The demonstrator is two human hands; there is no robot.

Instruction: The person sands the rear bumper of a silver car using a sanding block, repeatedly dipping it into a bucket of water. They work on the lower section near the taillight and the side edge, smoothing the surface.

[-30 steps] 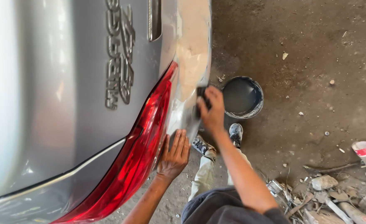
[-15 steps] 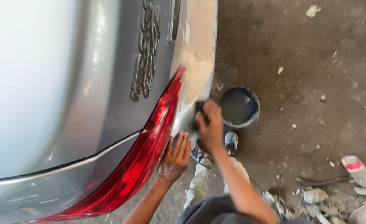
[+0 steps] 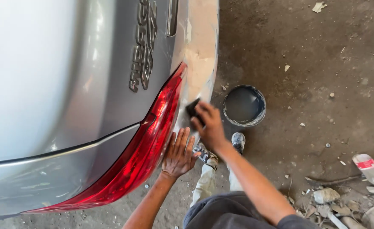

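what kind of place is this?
Likely an auto body repair shop. A silver car has tan filler patches on its bumper, the right hand presses a dark sanding block to it, and a bucket stands on the dirty, debris-strewn concrete floor.

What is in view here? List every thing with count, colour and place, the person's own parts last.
car rear: one, silver, left half
tail light: one, red, at car's corner
bumper patch: one, beige filler, above right hand
bucket: one, dark, on floor right of bumper
sanding block: one, black, against bumper
bottle: one, white and red, lying on the floor, right edge
rubble: several grey pieces, bottom right
left hand: flat on bumper
right hand: gripping sanding block
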